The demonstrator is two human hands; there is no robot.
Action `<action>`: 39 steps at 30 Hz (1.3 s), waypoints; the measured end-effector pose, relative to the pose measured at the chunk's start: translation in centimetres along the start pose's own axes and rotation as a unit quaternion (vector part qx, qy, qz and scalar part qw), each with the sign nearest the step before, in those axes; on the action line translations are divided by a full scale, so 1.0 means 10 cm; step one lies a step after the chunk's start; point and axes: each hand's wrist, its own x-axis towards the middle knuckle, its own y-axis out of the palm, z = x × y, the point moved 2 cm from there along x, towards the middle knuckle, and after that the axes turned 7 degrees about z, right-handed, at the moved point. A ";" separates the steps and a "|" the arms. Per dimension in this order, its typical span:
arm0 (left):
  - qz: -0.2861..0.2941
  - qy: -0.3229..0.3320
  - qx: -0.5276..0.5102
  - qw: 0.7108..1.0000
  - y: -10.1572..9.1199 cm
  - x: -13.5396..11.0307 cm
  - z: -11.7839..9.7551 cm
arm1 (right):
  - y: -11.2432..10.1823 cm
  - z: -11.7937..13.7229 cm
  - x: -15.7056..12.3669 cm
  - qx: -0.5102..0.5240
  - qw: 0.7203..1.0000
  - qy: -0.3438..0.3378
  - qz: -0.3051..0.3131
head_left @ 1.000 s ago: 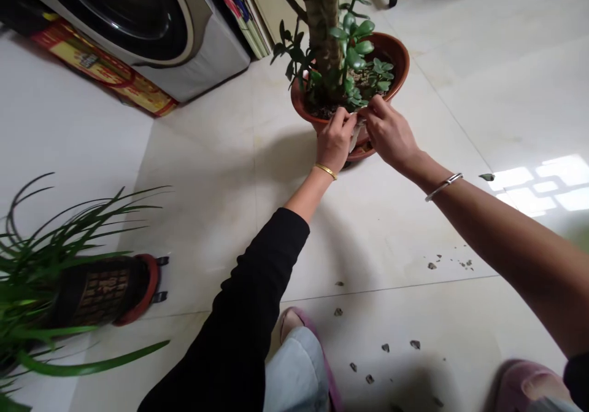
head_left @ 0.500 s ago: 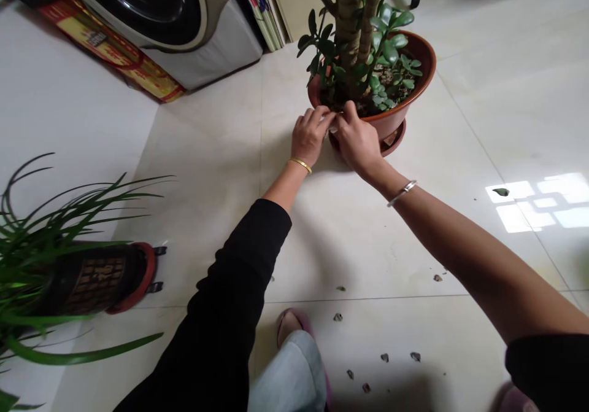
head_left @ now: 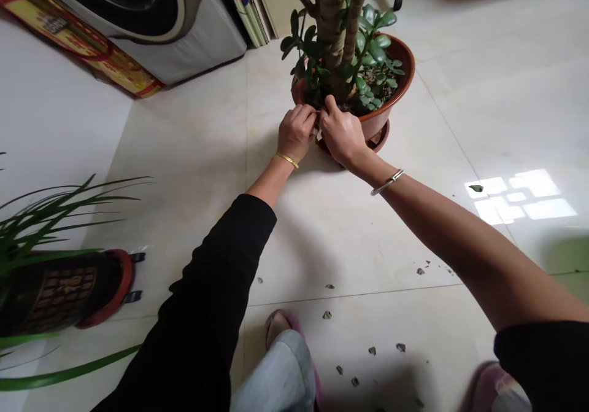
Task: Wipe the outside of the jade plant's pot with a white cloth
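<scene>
My left hand (head_left: pixel 297 132) and my right hand (head_left: pixel 341 131) meet at the near rim of a brown oval pot (head_left: pixel 389 106). Both have their fingers bent and pinched together, the fingertips almost touching. Whatever lies between them is too small or hidden to name. In the pot grows a jade plant (head_left: pixel 332 25) with thick ringed stems and glossy round leaves; small leafy shoots cover the soil on its right side. A saucer (head_left: pixel 381 137) sits under the pot. A gold bracelet is on my left wrist, a silver one on my right.
Several dried leaf bits (head_left: pixel 372 351) lie scattered on the pale tiled floor (head_left: pixel 207 215). A dark pot (head_left: pixel 59 292) with long-leaved plant stands at the left on a red wheeled base (head_left: pixel 120 286). A washing machine (head_left: pixel 193 37) and a red-yellow box (head_left: pixel 92 46) are at the upper left.
The view has swung slightly, so the scene sits further left. My hands stay at the pot's near rim, with the left fingers now curled in more tightly.
</scene>
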 end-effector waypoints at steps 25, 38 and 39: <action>0.065 0.047 -0.026 0.996 -0.32 -0.02 -1.04 | 0.02 -0.77 -0.85 -0.010 0.992 -0.086 -0.089; 0.101 0.061 -0.038 0.992 -0.41 -0.02 -1.43 | 0.09 -1.11 -1.22 0.043 0.985 -0.090 -0.140; 0.098 0.070 -0.034 0.992 -0.42 -0.05 -1.39 | 0.12 -1.07 -1.23 0.050 0.985 -0.087 -0.142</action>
